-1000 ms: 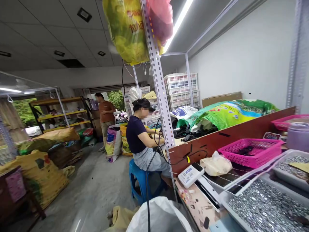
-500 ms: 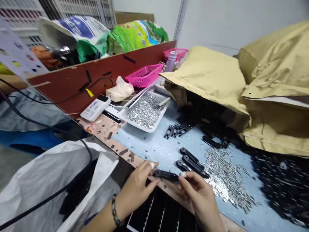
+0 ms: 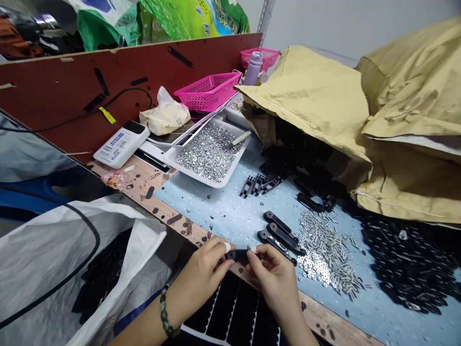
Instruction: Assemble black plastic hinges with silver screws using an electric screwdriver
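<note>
Between my two hands, a slim black plastic part point(image 3: 238, 254) with a round end is held level over the bench's front edge. My left hand point(image 3: 205, 264) pinches its left end, a white cover on one fingertip. Closed on the other end is my right hand point(image 3: 272, 274), also with a white-covered fingertip; those fingers partly hide the part. Just beyond lie several similar black parts point(image 3: 283, 235). Right of them spreads a pile of small silver pins point(image 3: 334, 254), with silver washers point(image 3: 313, 264) at its near side.
A white tray point(image 3: 230, 181) of small metal pieces stands behind my hands, near a white device point(image 3: 120, 144) and pink basket point(image 3: 201, 98). Brown paper sacks point(image 3: 317, 91) and a heap of black pieces point(image 3: 410, 269) fill the right. A white sack point(image 3: 118, 230) hangs open at lower left.
The camera view has shifted, moving the bench in frame. My right hand has come closer to my left along the black part, which both still hold.
</note>
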The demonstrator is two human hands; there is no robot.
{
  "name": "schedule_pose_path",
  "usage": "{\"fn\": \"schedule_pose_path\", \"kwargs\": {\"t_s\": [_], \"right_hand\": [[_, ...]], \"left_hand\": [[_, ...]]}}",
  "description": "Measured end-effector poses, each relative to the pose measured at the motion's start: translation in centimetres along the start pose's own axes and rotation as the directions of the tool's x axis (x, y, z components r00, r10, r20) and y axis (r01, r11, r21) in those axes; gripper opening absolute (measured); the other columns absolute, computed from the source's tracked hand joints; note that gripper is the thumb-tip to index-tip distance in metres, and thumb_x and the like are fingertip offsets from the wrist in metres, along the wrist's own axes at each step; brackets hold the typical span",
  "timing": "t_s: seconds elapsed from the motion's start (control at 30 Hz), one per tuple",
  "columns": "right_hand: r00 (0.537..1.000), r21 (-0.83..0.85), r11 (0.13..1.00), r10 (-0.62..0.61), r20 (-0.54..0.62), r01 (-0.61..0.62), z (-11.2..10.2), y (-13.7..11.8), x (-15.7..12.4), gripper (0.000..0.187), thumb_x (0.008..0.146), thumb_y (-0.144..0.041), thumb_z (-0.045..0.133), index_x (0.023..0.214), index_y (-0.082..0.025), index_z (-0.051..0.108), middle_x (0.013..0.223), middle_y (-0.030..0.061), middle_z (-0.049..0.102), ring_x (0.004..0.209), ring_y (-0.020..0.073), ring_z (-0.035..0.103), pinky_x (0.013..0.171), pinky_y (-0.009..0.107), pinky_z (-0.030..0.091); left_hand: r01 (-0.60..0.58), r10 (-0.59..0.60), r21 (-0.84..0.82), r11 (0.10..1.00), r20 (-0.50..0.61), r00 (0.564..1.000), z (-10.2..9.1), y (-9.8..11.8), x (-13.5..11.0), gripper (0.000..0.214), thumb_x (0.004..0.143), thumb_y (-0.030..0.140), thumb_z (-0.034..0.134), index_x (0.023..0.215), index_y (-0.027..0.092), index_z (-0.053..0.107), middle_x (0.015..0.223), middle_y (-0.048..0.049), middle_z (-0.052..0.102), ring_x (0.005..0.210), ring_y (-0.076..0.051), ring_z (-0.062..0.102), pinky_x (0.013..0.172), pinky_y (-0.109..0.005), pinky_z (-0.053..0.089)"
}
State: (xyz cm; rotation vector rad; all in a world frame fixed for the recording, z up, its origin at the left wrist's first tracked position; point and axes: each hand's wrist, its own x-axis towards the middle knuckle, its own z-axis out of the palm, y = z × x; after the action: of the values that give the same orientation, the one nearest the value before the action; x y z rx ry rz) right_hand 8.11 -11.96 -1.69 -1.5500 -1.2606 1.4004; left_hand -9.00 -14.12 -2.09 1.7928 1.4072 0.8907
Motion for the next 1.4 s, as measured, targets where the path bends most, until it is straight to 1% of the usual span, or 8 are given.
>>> {"fn": "schedule_pose_path", "kwargs": {"t_s": [0.33, 0.53, 0.63, 0.87, 1.03, 1.1, 1.27, 1.4], "right_hand": [[0.999, 0.026, 0.999, 0.047, 0.010, -0.047, 0.0, 0.2, 0.5, 0.036, 0.071, -0.051, 0.070, 0.075, -0.016, 0.062, 0.053, 0.0011, 0.061, 0.048, 0.0141, 0.059, 0.043, 0.019, 0.044], [1.000, -0.099, 0.995, 0.013, 0.017, -0.011, 0.1, 0.6, 0.4, 0.033, 0.076, -0.050, 0.066, 0.080, -0.017, 0.061, 0.053, 0.0017, 0.062, 0.047, 0.0152, 0.058, 0.042, 0.021, 0.043], [0.994, -0.247, 0.963, -0.110, 0.008, 0.108, 0.2, 0.7, 0.5, 0.026, 0.081, -0.045, 0.060, 0.078, -0.018, 0.058, 0.056, 0.0010, 0.061, 0.047, 0.0152, 0.058, 0.043, 0.022, 0.044], [0.877, -0.660, 0.646, -0.479, 0.039, 0.383, -0.7, 0.3, -0.1, 0.020, 0.088, -0.037, 0.055, 0.096, -0.018, 0.053, 0.068, -0.0002, 0.053, 0.052, 0.0138, 0.053, 0.046, 0.023, 0.044], [0.628, -0.748, 0.277, -0.743, 0.232, 0.604, -1.1, 1.8, -1.6, 0.027, 0.090, -0.019, 0.053, 0.117, -0.021, 0.057, 0.105, 0.0114, 0.054, 0.091, 0.0233, 0.055, 0.074, 0.037, 0.049], [0.607, -0.782, 0.174, -0.735, 0.301, 0.598, -1.3, 2.5, -2.0, 0.032, 0.089, -0.013, 0.050, 0.119, -0.022, 0.057, 0.116, 0.0124, 0.052, 0.099, 0.0271, 0.052, 0.078, 0.043, 0.046], [0.668, -0.865, 0.172, -0.710, 0.222, 0.471, -2.1, 3.6, -2.0, 0.035, 0.089, -0.014, 0.047, 0.122, -0.022, 0.056, 0.114, 0.0139, 0.053, 0.097, 0.0310, 0.050, 0.075, 0.048, 0.043], [0.613, -0.789, 0.297, -0.780, 0.124, 0.537, -2.4, 2.6, -1.7, 0.036, 0.088, -0.012, 0.049, 0.124, -0.019, 0.052, 0.111, 0.0146, 0.053, 0.099, 0.0294, 0.051, 0.077, 0.046, 0.045]], "left_hand": [[0.005, -0.004, -0.046, 0.999, 0.030, 1.000, 0.3, -0.3, -0.3, 0.023, 0.088, 0.006, 0.046, 0.103, 0.020, 0.056, 0.099, -0.0047, 0.056, 0.090, -0.018, 0.059, 0.079, -0.031, 0.052], [-0.028, 0.028, -0.009, 1.000, 0.007, 1.000, 0.7, -0.7, -0.6, 0.025, 0.089, 0.007, 0.045, 0.109, 0.020, 0.054, 0.103, -0.0052, 0.059, 0.095, -0.019, 0.059, 0.081, -0.033, 0.053], [-0.125, 0.128, 0.067, 0.990, -0.047, 0.991, 1.0, -0.9, -0.8, 0.030, 0.091, 0.007, 0.042, 0.117, 0.019, 0.050, 0.105, -0.0066, 0.061, 0.097, -0.020, 0.061, 0.084, -0.033, 0.054], [-0.259, 0.282, 0.225, 0.939, -0.077, 0.956, 1.3, -0.9, -0.8, 0.032, 0.093, 0.007, 0.036, 0.114, 0.016, 0.058, 0.110, -0.0101, 0.061, 0.100, -0.020, 0.060, 0.083, -0.032, 0.056], [-0.246, 0.263, 0.182, 0.952, -0.079, 0.962, 1.2, -0.6, -0.9, 0.030, 0.094, 0.007, 0.036, 0.112, 0.015, 0.058, 0.108, -0.0096, 0.061, 0.098, -0.019, 0.060, 0.082, -0.030, 0.056], [-0.241, 0.257, 0.170, 0.955, -0.074, 0.964, 1.1, -0.6, -0.9, 0.030, 0.094, 0.007, 0.036, 0.112, 0.016, 0.058, 0.109, -0.0091, 0.061, 0.098, -0.018, 0.060, 0.084, -0.029, 0.055], [-0.233, 0.246, 0.163, 0.959, -0.064, 0.967, 1.2, -0.8, -1.0, 0.030, 0.094, 0.007, 0.036, 0.112, 0.016, 0.058, 0.109, -0.0094, 0.060, 0.099, -0.019, 0.059, 0.085, -0.032, 0.054], [-0.110, 0.108, -0.027, 0.994, -0.054, 0.993, 0.6, -0.5, -1.0, 0.026, 0.095, 0.012, 0.040, 0.110, 0.019, 0.060, 0.106, -0.0074, 0.061, 0.099, -0.019, 0.058, 0.087, -0.032, 0.051]]}}
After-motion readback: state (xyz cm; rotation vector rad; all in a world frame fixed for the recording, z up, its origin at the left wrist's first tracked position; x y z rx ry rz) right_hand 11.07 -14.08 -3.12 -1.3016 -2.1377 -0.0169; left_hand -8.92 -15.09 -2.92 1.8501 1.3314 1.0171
